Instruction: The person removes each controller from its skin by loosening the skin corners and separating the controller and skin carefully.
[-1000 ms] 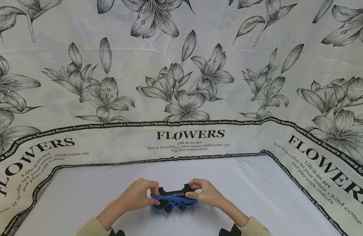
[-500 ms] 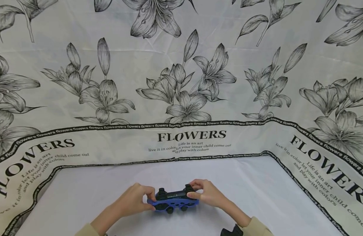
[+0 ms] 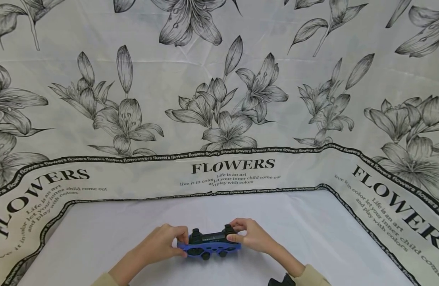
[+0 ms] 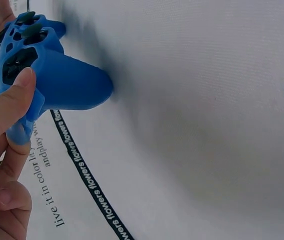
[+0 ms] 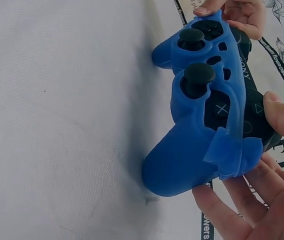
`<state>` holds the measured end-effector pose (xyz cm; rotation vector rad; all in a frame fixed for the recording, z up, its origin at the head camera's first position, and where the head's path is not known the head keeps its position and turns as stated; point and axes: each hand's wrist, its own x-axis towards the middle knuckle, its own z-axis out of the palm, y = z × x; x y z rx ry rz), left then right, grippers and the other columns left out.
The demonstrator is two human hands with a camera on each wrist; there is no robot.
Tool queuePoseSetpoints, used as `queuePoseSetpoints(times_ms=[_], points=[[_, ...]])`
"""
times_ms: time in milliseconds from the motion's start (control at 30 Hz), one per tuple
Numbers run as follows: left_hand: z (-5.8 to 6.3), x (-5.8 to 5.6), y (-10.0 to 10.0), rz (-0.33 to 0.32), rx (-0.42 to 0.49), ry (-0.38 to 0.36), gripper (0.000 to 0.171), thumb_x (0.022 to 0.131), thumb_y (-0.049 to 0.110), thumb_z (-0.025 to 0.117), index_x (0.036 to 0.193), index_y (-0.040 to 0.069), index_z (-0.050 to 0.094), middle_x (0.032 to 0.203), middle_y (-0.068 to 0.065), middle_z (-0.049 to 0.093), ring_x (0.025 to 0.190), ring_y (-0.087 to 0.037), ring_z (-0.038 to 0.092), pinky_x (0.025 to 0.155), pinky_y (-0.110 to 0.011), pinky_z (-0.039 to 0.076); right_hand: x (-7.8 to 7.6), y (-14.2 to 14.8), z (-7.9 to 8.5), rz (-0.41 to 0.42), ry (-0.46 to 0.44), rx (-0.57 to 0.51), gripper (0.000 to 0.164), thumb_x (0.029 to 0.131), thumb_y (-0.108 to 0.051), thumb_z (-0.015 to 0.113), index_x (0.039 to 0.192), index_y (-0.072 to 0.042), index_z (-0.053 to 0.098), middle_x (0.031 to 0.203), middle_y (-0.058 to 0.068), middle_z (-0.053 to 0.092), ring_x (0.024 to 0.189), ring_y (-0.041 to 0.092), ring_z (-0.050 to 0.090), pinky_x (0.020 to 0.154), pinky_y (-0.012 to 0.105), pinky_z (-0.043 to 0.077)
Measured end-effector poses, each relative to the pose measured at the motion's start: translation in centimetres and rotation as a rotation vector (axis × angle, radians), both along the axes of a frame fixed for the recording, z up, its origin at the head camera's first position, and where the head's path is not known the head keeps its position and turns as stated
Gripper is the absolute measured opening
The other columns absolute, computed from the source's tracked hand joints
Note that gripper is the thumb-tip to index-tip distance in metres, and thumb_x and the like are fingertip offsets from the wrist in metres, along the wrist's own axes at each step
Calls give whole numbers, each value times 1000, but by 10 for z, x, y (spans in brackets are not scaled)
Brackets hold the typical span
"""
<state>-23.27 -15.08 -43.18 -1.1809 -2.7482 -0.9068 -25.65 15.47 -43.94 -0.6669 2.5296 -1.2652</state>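
Observation:
A black game controller point(image 3: 211, 237), with SONY lettering on its edge, sits in a blue silicone cover point(image 5: 174, 155). My left hand point(image 3: 166, 243) pinches the cover's left edge between thumb and fingers, stretching it outward beside the black shoulder buttons. On the other side, my right hand point(image 3: 253, 236) grips the controller's top right corner. Its thumb point(image 5: 282, 115) presses by the triangle button, its fingers lie underneath. The cover is folded and bunched at that right corner, leaving black casing bare. Both thumbsticks point(image 5: 199, 73) poke through holes, and the handles are sheathed in blue.
A white cloth point(image 3: 294, 222) covers the table under the controller. Behind and at both sides rises a fabric screen point(image 3: 226, 119) printed with lilies and FLOWERS lettering. A black object point(image 3: 282, 280) shows by the right sleeve point(image 3: 312, 277).
My left hand has shifted slightly left and down, drawing the cover's edge away from the left shoulder buttons, where more black casing shows. My right hand keeps its hold, nearly still.

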Motion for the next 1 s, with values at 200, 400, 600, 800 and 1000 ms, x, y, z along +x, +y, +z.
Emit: queuePoseSetpoints(times_ms=[200, 400, 600, 800, 1000], points=[[-1, 1, 2, 60, -54, 21, 25, 70, 24, 84, 81, 22, 61, 80, 12, 71, 75, 3, 61, 63, -21, 50, 0, 1, 2, 9, -9, 2, 39, 88, -33, 68, 112, -3, 64, 104, 13, 72, 108, 37, 63, 94, 64, 42], [-2, 2, 3, 96, -83, 21, 22, 69, 26, 85, 79, 20, 66, 78, 12, 70, 74, 4, 61, 64, -22, 51, -2, 1, 2, 22, -21, -6, 37, 88, -33, 68, 111, -4, 64, 103, 11, 73, 109, 36, 63, 94, 64, 41], [-7, 4, 1, 107, -117, 8, 16, 73, 28, 82, 80, 22, 69, 80, 13, 71, 75, 4, 61, 65, -22, 51, -2, 1, 3, 29, -14, -3, 38, 88, -33, 68, 112, -3, 64, 103, 12, 73, 109, 36, 63, 95, 64, 41], [-18, 10, -3, 82, -130, 90, 14, 82, 37, 72, 86, 23, 70, 85, 18, 67, 76, 7, 55, 62, -18, 48, -3, 3, 4, 18, -13, 8, 40, 88, -34, 68, 112, -2, 64, 103, 13, 73, 109, 37, 63, 96, 64, 41], [-25, 12, -8, 74, -69, 124, 10, 91, 28, 65, 82, 25, 70, 81, 20, 65, 74, 9, 55, 62, -19, 50, -5, 2, 2, 42, -4, -5, 40, 88, -34, 68, 112, -1, 64, 102, 13, 73, 107, 35, 65, 97, 63, 41]])
